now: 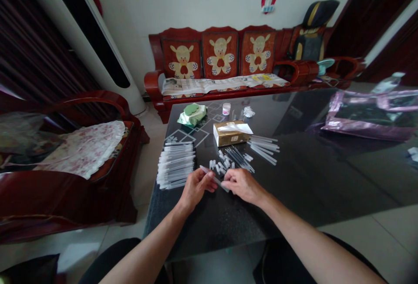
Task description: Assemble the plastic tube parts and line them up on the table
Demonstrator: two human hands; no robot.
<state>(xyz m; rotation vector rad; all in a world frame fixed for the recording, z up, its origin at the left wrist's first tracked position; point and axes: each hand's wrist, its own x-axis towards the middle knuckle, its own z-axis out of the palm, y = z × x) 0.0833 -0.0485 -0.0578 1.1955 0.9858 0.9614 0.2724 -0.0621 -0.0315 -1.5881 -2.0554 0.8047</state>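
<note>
1. Left hand [195, 188]: thumb and fingers are closed on a slim pale tube [218, 182], pinching it along its length. It slants over the near part of the table, its upper end pointing away to the left. This grip probably keeps the tube steady while leaving both ends exposed.
2. Right hand [244, 185]: fingers are bent inward, with thumb and forefinger closed at the tube's lower end, likely for fine control there. Whether they also pinch a smaller part, I cannot tell.
3. Just beyond the fingers: short white pieces [212, 164] lie loosely scattered, beside a bundle of thin dark rods [240, 158]. Both are near the hands, presumably so that either can be picked up with little reaching.
4. Left of them: many pale tubes lie side by side in a neat stack [176, 166], which seems to keep them together and aligned.
5. Right of the rods: clear, straw-like tubes [264, 150] fan out loosely, apart from the stack, perhaps to keep the two groups distinct.
6. Farther out: a gold tissue box [232, 137], a green wipes pack [192, 115], a small white jar [226, 109] and a crumpled tissue [249, 111] sit behind the working area. A purple-edged bag [372, 135] rests well to the right on the dark, glossy table [300, 171].
</note>
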